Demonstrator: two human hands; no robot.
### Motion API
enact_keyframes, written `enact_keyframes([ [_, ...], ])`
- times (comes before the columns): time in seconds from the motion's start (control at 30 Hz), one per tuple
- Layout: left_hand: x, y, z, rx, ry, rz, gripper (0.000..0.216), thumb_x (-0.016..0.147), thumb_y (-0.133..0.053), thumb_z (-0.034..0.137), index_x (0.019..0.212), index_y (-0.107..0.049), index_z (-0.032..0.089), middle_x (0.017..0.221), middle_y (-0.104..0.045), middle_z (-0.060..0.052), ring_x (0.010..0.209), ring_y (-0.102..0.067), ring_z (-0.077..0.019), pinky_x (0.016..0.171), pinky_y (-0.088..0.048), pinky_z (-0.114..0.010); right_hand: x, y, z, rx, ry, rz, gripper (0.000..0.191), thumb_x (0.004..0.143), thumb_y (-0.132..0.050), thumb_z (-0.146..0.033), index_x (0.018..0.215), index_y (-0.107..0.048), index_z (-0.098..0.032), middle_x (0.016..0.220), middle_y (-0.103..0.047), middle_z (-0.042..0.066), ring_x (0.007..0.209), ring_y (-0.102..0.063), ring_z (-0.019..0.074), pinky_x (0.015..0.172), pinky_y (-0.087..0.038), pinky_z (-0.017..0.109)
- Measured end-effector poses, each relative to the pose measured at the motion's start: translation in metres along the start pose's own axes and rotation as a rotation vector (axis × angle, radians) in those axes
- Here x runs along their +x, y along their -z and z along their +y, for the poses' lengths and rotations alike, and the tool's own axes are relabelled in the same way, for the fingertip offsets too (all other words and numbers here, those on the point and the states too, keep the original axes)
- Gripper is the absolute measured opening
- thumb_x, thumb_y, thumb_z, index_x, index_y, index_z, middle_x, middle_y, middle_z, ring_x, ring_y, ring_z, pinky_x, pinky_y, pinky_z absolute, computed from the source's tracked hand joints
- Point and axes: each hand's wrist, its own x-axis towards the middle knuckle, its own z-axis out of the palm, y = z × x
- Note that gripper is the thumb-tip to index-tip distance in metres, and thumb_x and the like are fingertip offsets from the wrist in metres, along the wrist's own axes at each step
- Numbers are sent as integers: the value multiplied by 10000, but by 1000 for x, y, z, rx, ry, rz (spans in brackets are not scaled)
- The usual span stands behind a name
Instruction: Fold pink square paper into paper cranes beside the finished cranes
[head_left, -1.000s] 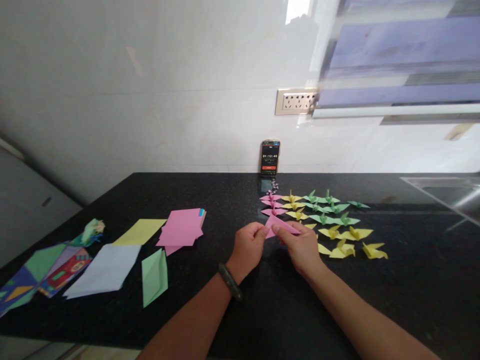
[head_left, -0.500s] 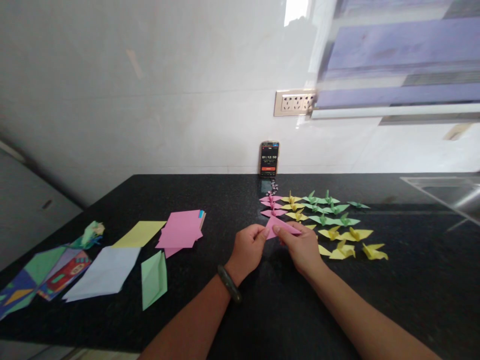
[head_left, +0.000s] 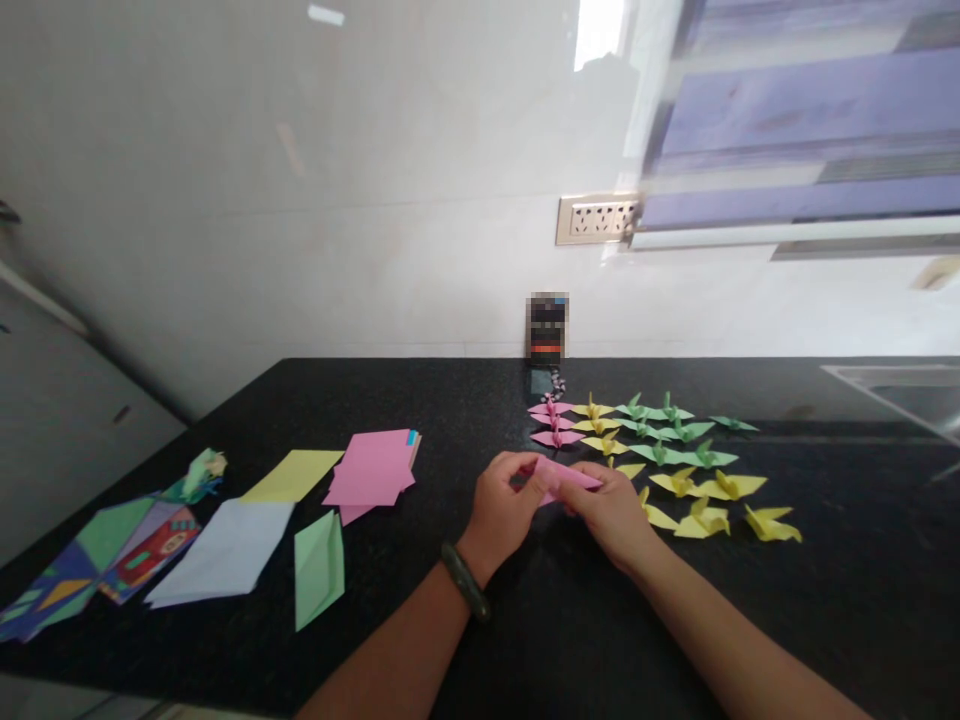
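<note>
A small folded piece of pink paper (head_left: 559, 478) is held up above the dark counter between my two hands. My left hand (head_left: 510, 505), with a dark bangle at the wrist, pinches its left side, thumb across the front. From the other side my right hand (head_left: 607, 510) grips it, thumb on the face and fingers partly hidden behind. Just beyond the hands stand pink paper cranes (head_left: 555, 422). Yellow paper cranes (head_left: 703, 517) and green paper cranes (head_left: 661, 430) sit in rows behind and to the right of my right hand.
Left of my hands lie a stack of pink paper (head_left: 371, 470), a folded green sheet (head_left: 319, 570), white paper (head_left: 225, 545), yellow paper (head_left: 292, 475) and a colourful packet (head_left: 97, 560). A blurred-out phone (head_left: 547, 328) leans on the wall. A sink edge (head_left: 885, 390) is at the right.
My left fingers have shifted farther over the pink paper, its left thumb now across the front. The paper's outline looks narrower. The whole view has moved slightly.
</note>
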Motion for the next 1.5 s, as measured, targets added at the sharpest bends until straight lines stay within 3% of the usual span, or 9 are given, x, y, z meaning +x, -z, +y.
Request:
enact_keyframes([
  [0.2,-1,-2,-1,-126,142,2,231,737,-545,314,612,-590,125,581,-539,0,566,-466,-106,546,-366,-221,0,-2,6,1,-30,-140,291,632,-644,-404,552,-529,-149,451,-403,-58,434,-324,71,429,-238,212],
  [0.33,1,-2,-1,-214,192,-37,293,767,-492,349,589,-567,128,529,-474,23,518,-404,-92,506,-326,-218,1,-1,7,5,-46,-160,286,625,-660,-400,557,-536,-152,447,-409,-57,426,-332,73,422,-239,214],
  [0.57,1,2,1,-125,162,-49,248,724,-551,333,589,-599,130,553,-531,7,543,-444,-104,524,-331,-221,4,0,10,-5,47,-104,287,720,-580,-411,617,-602,-144,505,-484,-25,487,-414,92,479,-322,220],
  [0.7,5,5,3,-169,213,104,248,695,-588,331,553,-590,128,520,-504,16,520,-423,-96,508,-318,-220,6,5,8,11,46,-74,283,710,-592,-402,613,-625,-138,514,-541,-4,481,-443,97,480,-342,225],
  [0.8,10,7,0,-417,375,229,267,672,-617,351,536,-549,132,495,-469,32,480,-403,-80,486,-309,-213,9,11,6,107,-7,29,295,688,-610,-414,584,-618,-137,548,-586,20,476,-459,95,480,-362,226],
  [0.9,12,6,-4,-816,571,118,247,667,-634,370,644,-559,136,536,-513,24,475,-443,-82,481,-335,-209,9,10,6,209,-47,76,298,688,-612,-433,620,-614,-142,581,-595,20,481,-466,88,473,-372,218],
  [1.0,12,3,-7,-1013,644,-43,260,680,-634,379,695,-560,131,533,-527,13,457,-463,-83,446,-319,-197,7,2,7,244,-42,-37,308,688,-619,-449,648,-602,-145,609,-588,14,503,-473,87,472,-379,212],
  [1.17,9,-1,-9,-1048,691,-104,271,707,-621,379,678,-546,120,512,-516,17,411,-449,-70,433,-319,-202,2,-6,8,255,-6,-131,297,688,-627,-445,691,-613,-148,558,-535,-15,519,-472,92,488,-396,217],
  [1.5,7,-5,-12,-1048,683,-170,275,714,-623,355,623,-532,113,429,-427,45,371,-370,-48,415,-296,-192,2,-6,7,335,-27,-146,286,648,-674,-425,680,-612,-148,561,-539,-19,504,-462,82,483,-395,218],
])
